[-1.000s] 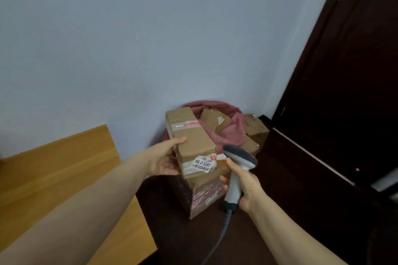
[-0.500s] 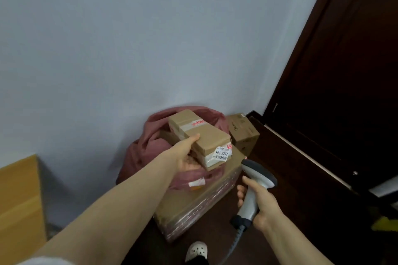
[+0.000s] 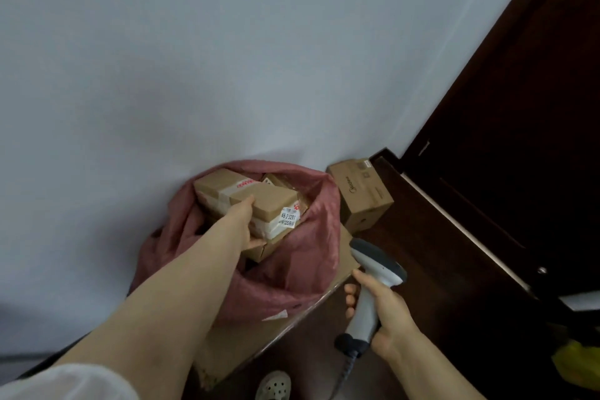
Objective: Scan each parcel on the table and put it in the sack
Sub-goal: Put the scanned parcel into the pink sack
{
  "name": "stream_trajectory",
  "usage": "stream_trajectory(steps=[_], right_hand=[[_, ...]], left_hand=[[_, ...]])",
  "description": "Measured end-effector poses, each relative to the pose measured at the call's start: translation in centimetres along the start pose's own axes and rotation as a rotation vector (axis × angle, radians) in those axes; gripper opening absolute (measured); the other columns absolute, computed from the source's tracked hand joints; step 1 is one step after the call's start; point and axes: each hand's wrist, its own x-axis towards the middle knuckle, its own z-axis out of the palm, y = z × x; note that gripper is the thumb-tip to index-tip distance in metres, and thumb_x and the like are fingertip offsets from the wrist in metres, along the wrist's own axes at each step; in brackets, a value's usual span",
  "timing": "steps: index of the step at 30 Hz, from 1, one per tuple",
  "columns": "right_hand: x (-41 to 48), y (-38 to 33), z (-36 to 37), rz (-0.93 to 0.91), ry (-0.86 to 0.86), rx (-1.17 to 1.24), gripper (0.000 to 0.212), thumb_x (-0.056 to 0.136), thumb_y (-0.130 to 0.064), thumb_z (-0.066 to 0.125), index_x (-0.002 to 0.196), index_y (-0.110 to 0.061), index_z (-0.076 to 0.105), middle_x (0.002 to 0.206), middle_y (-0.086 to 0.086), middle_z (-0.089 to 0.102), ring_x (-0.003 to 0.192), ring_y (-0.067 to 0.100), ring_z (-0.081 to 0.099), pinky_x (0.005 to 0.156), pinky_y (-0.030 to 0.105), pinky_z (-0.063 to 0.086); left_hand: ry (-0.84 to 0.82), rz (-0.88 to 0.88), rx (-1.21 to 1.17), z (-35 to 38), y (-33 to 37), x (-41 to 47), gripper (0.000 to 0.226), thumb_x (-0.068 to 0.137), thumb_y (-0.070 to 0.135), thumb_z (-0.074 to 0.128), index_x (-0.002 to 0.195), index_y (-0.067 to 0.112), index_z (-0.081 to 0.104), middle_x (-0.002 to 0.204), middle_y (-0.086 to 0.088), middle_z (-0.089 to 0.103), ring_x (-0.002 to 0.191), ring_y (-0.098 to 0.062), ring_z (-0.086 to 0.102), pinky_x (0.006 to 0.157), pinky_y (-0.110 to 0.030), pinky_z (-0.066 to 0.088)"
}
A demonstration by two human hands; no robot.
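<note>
Over open mouth of pink sack (image 3: 292, 256) — left hand (image 3: 242, 224) grips taped parcel (image 3: 250, 201); right hand (image 3: 386, 315) — fingers curled round scanner (image 3: 373, 282) handle beside sack.

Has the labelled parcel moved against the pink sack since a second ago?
Yes. The labelled parcel in the left hand went from in front of the pink sack into its mouth.

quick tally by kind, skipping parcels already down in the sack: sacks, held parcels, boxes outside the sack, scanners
pink sack: 1
parcel in left hand: 1
boxes outside it (printed cardboard box, large flat box): 2
barcode scanner: 1
total: 5
</note>
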Motion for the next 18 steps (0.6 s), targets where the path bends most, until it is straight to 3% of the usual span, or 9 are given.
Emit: stream_trajectory(steps=[3, 5, 7, 8, 11, 13, 18], right_hand=[[1.5, -0.4, 0.0, 0.041, 0.025, -0.027, 0.01, 0.085, -0.011, 0.07, 0.085, -0.001, 0.066, 0.061, 0.011, 0.062, 0.05, 0.018, 0.055, 0.046, 0.028, 0.046], [2.0, -0.4, 0.1, 0.062, 0.033, -0.041, 0.01, 0.085, -0.011, 0.07, 0.084, -0.001, 0.066, 0.06, 0.011, 0.062, 0.05, 0.018, 0.055, 0.045, 0.028, 0.046], [2.3, -0.4, 0.3, 0.081, 0.033, -0.048, 0.011, 0.085, -0.011, 0.07, 0.083, -0.001, 0.065, 0.06, 0.01, 0.062, 0.051, 0.018, 0.054, 0.045, 0.027, 0.045], [2.5, -0.4, 0.5, 0.088, 0.034, -0.047, 0.012, 0.084, -0.011, 0.071, 0.083, -0.001, 0.065, 0.06, 0.01, 0.061, 0.051, 0.018, 0.054, 0.044, 0.026, 0.045], [2.9, -0.4, 0.8, 0.092, 0.036, -0.051, 0.011, 0.083, -0.011, 0.071, 0.086, -0.002, 0.065, 0.063, 0.012, 0.061, 0.053, 0.019, 0.054, 0.046, 0.027, 0.045], [3.0, -0.4, 0.9, 0.082, 0.04, -0.06, 0.011, 0.083, -0.011, 0.072, 0.086, -0.003, 0.066, 0.063, 0.012, 0.062, 0.054, 0.02, 0.054, 0.047, 0.028, 0.046], [2.5, -0.2, 1.0, 0.043, 0.031, -0.08, 0.013, 0.083, -0.011, 0.071, 0.089, -0.001, 0.065, 0.061, 0.011, 0.062, 0.052, 0.019, 0.054, 0.045, 0.026, 0.047]], left_hand=[[0.13, 0.008, 0.081, -0.5, 0.0, 3.0, 0.056, 0.093, 0.045, 0.054, 0.138, 0.016, 0.041, 0.134, -0.01, 0.053, 0.118, -0.034, 0.052, 0.09, -0.049, 0.048], [0.222, 0.027, 0.207, -0.5, -0.7, 4.7, 0.07, 0.091, 0.044, 0.057, 0.146, 0.013, 0.027, 0.139, -0.016, 0.045, 0.12, -0.037, 0.049, 0.086, -0.048, 0.047], [0.351, 0.13, 0.496, 0.0, -1.7, 5.3, 0.093, 0.087, 0.049, 0.059, 0.152, 0.014, 0.002, 0.147, -0.024, 0.026, 0.127, -0.042, 0.039, 0.096, -0.049, 0.043], [0.381, 0.239, 0.705, 0.4, -2.0, 5.3, 0.094, 0.087, 0.051, 0.058, 0.153, 0.02, -0.002, 0.15, -0.026, 0.015, 0.133, -0.044, 0.029, 0.104, -0.049, 0.037], [0.25, 0.585, 1.243, 1.2, -2.6, 5.2, 0.062, 0.095, 0.056, 0.039, 0.149, 0.031, 0.023, 0.158, -0.015, -0.005, 0.145, -0.035, -0.007, 0.112, -0.051, 0.022], [0.148, 0.59, 1.46, 1.2, -2.9, 6.1, 0.057, 0.097, 0.056, 0.031, 0.147, 0.029, 0.029, 0.16, -0.007, -0.007, 0.147, -0.027, -0.011, 0.114, -0.051, 0.018], [0.073, 0.539, 1.422, 1.2, -2.9, 6.1, 0.065, 0.098, 0.049, 0.035, 0.153, 0.029, 0.008, 0.159, -0.006, -0.014, 0.147, -0.026, -0.01, 0.116, -0.048, 0.015]])
